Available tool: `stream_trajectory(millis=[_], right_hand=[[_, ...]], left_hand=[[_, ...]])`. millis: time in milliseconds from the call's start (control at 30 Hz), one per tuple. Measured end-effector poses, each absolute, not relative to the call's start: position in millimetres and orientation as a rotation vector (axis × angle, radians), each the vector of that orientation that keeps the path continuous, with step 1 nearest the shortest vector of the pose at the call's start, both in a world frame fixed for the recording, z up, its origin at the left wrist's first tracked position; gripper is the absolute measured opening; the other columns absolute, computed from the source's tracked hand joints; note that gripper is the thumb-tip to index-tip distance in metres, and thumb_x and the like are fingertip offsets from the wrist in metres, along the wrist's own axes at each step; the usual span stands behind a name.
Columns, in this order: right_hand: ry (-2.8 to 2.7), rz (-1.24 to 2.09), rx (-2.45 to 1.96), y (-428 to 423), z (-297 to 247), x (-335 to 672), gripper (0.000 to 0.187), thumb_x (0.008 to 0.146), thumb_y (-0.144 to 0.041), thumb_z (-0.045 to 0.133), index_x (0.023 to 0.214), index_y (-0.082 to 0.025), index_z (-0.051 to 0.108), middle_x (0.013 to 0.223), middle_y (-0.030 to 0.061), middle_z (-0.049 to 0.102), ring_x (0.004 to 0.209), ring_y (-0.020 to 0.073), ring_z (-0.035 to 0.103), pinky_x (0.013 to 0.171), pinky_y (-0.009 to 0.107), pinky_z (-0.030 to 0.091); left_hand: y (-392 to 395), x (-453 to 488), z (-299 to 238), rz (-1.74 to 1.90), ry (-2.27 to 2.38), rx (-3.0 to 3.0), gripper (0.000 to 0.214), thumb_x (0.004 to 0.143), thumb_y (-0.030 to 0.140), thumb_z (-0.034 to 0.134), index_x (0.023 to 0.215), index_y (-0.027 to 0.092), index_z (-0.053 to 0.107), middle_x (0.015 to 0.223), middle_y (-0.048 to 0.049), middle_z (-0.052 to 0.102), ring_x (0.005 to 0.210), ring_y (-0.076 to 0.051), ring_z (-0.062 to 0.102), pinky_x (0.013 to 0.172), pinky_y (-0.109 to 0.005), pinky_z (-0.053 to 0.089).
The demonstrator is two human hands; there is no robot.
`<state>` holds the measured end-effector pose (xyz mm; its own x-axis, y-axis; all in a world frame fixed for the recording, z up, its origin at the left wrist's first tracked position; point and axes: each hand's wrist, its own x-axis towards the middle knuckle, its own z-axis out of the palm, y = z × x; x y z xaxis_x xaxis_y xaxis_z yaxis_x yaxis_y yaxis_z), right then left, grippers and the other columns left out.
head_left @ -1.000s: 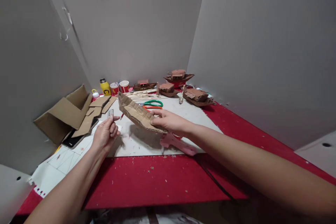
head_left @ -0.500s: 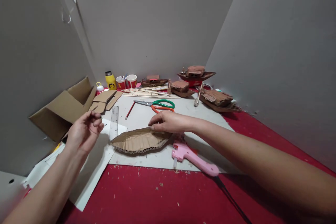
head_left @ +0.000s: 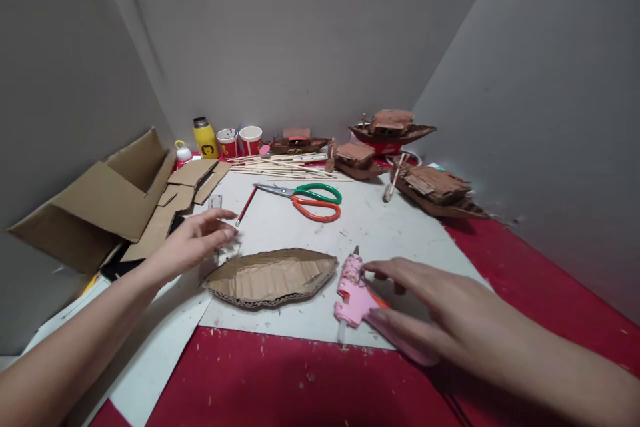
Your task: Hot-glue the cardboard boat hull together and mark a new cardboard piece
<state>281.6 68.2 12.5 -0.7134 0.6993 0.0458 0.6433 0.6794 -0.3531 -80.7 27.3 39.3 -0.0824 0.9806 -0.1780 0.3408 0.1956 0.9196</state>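
Note:
A cardboard boat hull [head_left: 273, 275], pointed at both ends with corrugated edges, lies on the white sheet in front of me. My left hand [head_left: 203, 233] hovers by its left tip, fingers stretched out, with nothing visible in them. Beneath that hand a clear ruler [head_left: 215, 202] is mostly hidden. My right hand [head_left: 425, 307] is over the pink glue gun [head_left: 357, 307], thumb and fingers apart on either side of its body. Whether the fingers touch the gun I cannot tell. The gun lies right of the hull, its nozzle pointing away from me.
Scissors [head_left: 315, 200] and a red pencil [head_left: 247, 207] lie beyond the hull. Thin sticks [head_left: 285, 169], two paper cups [head_left: 251, 141] and a yellow bottle [head_left: 205, 139] are at the back. Brown model boats [head_left: 440, 190] stand at right, an open cardboard box [head_left: 115, 193] at left.
My right hand has left the hull and moved right to the glue gun. My left hand has moved right and its curled fingers have straightened. The view has shifted slightly.

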Motion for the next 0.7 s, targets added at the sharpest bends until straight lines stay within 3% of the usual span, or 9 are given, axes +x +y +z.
stream_trajectory(millis=[233, 500, 700], right_hand=[[-2.721, 0.388, -1.136, 40, -14, 284, 0.016, 0.091, -0.032, 0.051, 0.103, -0.022, 0.05, 0.084, 0.0043, 0.066, 0.064, 0.0185, 0.063, 0.056, 0.029, 0.046], [-2.599, 0.295, -1.534, 77, 2, 326, 0.021, 0.088, -0.041, 0.055, 0.098, -0.022, 0.056, 0.074, 0.0066, 0.068, 0.054, 0.0198, 0.062, 0.047, 0.029, 0.043], [-2.625, 0.074, -1.077, 87, 53, 278, 0.025, 0.092, -0.038, 0.052, 0.103, -0.019, 0.062, 0.1, 0.0146, 0.069, 0.084, 0.0262, 0.067, 0.069, 0.037, 0.052]], left_hand=[[43, -72, 32, 0.276, 1.557, 1.62, 0.029, 0.076, 0.04, 0.065, 0.091, 0.015, 0.067, 0.072, -0.0008, 0.065, 0.064, -0.014, 0.055, 0.058, -0.023, 0.04], [34, -54, 23, 0.26, 1.437, 1.702, 0.021, 0.082, 0.032, 0.054, 0.08, 0.016, 0.067, 0.065, 0.002, 0.059, 0.057, -0.01, 0.047, 0.053, -0.021, 0.034], [43, -37, 22, 0.163, 1.447, 1.84, 0.022, 0.083, 0.029, 0.052, 0.079, 0.017, 0.069, 0.065, 0.0005, 0.062, 0.059, -0.012, 0.051, 0.055, -0.022, 0.033]])
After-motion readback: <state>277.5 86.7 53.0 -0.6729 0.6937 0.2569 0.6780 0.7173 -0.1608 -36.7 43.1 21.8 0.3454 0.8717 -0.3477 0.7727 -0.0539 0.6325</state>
